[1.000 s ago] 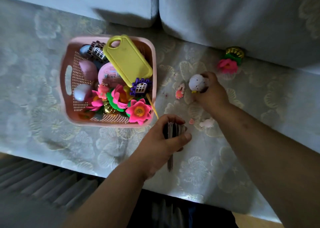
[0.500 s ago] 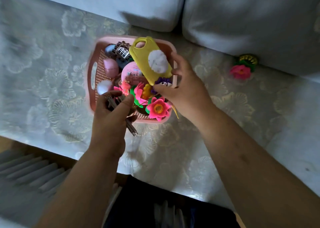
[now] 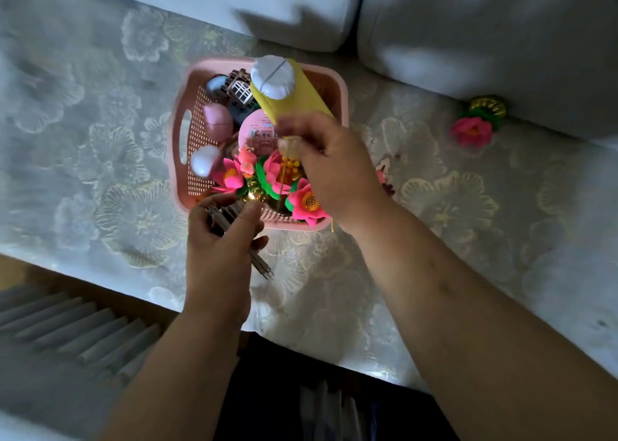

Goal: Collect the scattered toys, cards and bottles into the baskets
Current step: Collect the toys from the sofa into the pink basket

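A pink mesh basket [image 3: 176,166] sits on the lace-covered seat, filled with foam flowers, eggs, a yellow board [image 3: 302,104] and other toys. A white ball [image 3: 272,77] rests on the far end of the yellow board. My right hand [image 3: 337,169] hovers over the basket's right side, blurred, fingers loosely bent and holding nothing I can see. My left hand [image 3: 217,250] grips a stack of cards [image 3: 262,266] at the basket's near edge. A pink and green flower toy [image 3: 473,131] lies to the right against the cushion.
Small pink toy pieces [image 3: 382,177] lie on the seat just right of my right hand. Grey back cushions [image 3: 468,39] rise behind the basket. The seat's front edge runs across the lower left, with a slatted surface [image 3: 67,323] below it.
My right hand carried the white ball from the seat to the basket and let it go on the yellow board. My left hand brought the cards up to the basket's near edge.
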Available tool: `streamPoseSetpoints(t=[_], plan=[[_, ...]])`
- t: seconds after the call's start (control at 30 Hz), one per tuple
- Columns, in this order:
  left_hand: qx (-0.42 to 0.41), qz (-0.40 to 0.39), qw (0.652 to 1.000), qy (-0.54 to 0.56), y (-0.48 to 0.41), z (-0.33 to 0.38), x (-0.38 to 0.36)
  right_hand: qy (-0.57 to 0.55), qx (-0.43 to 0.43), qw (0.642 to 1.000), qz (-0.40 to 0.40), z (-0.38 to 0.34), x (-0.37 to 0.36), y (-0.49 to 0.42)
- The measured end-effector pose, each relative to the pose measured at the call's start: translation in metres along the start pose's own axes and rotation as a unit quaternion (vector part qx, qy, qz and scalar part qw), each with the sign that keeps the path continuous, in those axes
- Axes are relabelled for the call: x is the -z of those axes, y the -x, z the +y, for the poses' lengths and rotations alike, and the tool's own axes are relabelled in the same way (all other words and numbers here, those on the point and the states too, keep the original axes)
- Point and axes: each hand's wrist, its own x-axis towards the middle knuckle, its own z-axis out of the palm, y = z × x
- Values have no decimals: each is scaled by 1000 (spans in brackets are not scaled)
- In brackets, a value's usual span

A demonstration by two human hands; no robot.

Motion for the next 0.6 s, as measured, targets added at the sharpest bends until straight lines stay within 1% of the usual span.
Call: streamPoseSetpoints(t=[0.03,0.1,0.17,0.2,0.23,0.27,0.3,0.33,0.37,0.4,0.43,0.47,0.57,0.6], plan=[[-2,8,1000,-4,0,0,1,35,15,999,-12,-2,-6,-7],[-9,19,1000,-17,1,-1,1,82,34,996,13,2,-8,-13],[-22,16,999,-24,2,-2,-1,102,13,991,89,19,8,-5],[-32,7,999,-24,3,-2,-1,125,-13,982,139,35,20,4],[-41,-13,999,-27,6,-2,-3,176,-52,966,182,56,37,15],[-48,-42,997,-35,8,-3,-6,247,-107,941,205,80,54,27],[-53,-76,995,-46,12,-3,-9,318,-169,911,203,104,71,43],[-57,-110,991,-59,15,-5,-14,380,-221,880,181,128,85,58],[-60,-138,986,-72,18,-7,-18,430,-252,855,146,148,94,71],[-61,-157,982,-89,21,-11,-22,464,-260,840,111,164,101,81],[-59,-171,977,-109,23,-14,-26,480,-253,835,89,173,105,88],[-54,-185,973,-127,25,-17,-29,474,-242,842,89,179,107,90],[-24,-226,958,-175,30,-29,-38,367,-225,888,161,170,106,81],[-11,-241,950,-197,30,-34,-41,351,-208,897,169,166,103,76]])
